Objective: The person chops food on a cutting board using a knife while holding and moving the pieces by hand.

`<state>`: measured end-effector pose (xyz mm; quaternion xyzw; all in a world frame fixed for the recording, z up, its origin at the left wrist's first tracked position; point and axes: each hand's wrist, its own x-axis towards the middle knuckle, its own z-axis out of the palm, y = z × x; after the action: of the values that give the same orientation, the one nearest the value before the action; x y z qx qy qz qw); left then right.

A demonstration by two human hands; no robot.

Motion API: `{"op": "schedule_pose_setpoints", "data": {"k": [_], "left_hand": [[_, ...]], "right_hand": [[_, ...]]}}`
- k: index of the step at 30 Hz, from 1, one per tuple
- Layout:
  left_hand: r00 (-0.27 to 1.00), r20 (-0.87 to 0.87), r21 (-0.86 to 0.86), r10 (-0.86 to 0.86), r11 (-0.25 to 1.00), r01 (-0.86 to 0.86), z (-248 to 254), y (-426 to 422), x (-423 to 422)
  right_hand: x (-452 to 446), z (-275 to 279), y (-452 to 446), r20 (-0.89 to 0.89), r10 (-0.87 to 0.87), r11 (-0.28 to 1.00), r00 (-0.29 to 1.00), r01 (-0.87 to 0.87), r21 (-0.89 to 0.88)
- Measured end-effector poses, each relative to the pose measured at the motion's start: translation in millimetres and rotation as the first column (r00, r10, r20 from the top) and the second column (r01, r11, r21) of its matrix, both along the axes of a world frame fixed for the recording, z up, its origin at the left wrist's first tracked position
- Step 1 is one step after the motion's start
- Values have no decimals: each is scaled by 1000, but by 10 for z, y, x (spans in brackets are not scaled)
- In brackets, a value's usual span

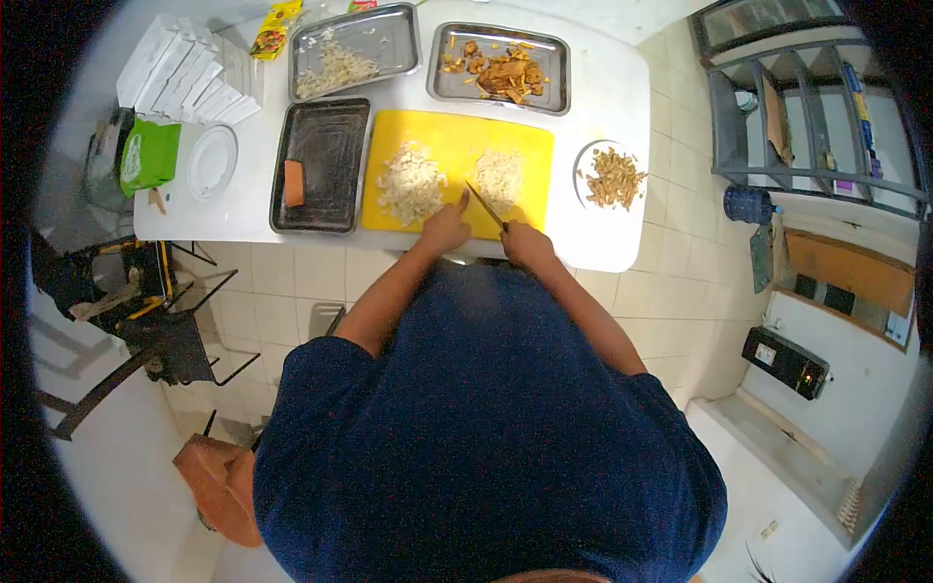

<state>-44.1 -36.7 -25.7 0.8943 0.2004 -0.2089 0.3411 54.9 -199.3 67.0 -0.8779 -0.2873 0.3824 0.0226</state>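
My right hand (528,243) is wrapped round the handle of a knife (488,206), whose blade points up and to the left over a yellow cutting board (460,131). Close to the blade, my left hand (448,228) rests at the board's front edge with its index finger stretched toward the knife tip. Two piles of pale chopped food lie on the board: a larger left pile (409,183) beyond my left hand, and a right pile (500,178) just beyond the blade.
Behind the board are a tray of pale pieces (400,44) and a tray of browned pieces (559,68). A dark tray (335,165) holds an orange-brown block (293,184). Brown strips (614,180) fill a plate at right; white lids (213,162) lie left.
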Motion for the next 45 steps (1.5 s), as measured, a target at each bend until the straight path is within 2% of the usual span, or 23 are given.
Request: {"op": "schedule_pose_setpoints", "data": {"k": [8, 10, 14, 23, 28, 35, 38, 40, 43, 45], "left_hand": [[1000, -25, 17, -6, 1000, 6, 45, 7, 24], [1000, 11, 24, -11, 1000, 11, 25, 2, 1], [999, -36, 20, -4, 1000, 4, 82, -18, 28], [1000, -16, -26, 3, 1000, -3, 35, 18, 23], [997, -71, -29, -19, 999, 17, 44, 37, 56], [999, -41, -55, -36, 998, 34, -8, 86, 46], [997, -58, -91, -53, 995, 47, -117, 72, 60], [995, -93, -124, -42, 992, 30, -104, 103, 120], [998, -24, -168, -53, 985, 49, -130, 145, 62], [996, -44, -146, -76, 987, 69, -146, 143, 48]], "right_hand": [[-103, -89, -69, -43, -52, 998, 998, 53, 28], [-138, -189, -99, -43, -65, 997, 997, 66, 30], [-182, -415, -151, -37, -74, 995, 997, 76, 68], [-173, -256, -92, 24, -18, 990, 1000, 14, 138], [-164, -186, -55, -8, -31, 996, 999, 31, 86], [-212, -238, -44, -16, -54, 997, 998, 55, 50], [-222, -452, -131, 12, -73, 992, 997, 71, 104], [-160, -405, -99, 12, -68, 987, 998, 65, 149], [-91, -379, -49, -4, -98, 974, 995, 96, 205], [-53, -323, -50, -5, -116, 971, 993, 115, 212]]}}
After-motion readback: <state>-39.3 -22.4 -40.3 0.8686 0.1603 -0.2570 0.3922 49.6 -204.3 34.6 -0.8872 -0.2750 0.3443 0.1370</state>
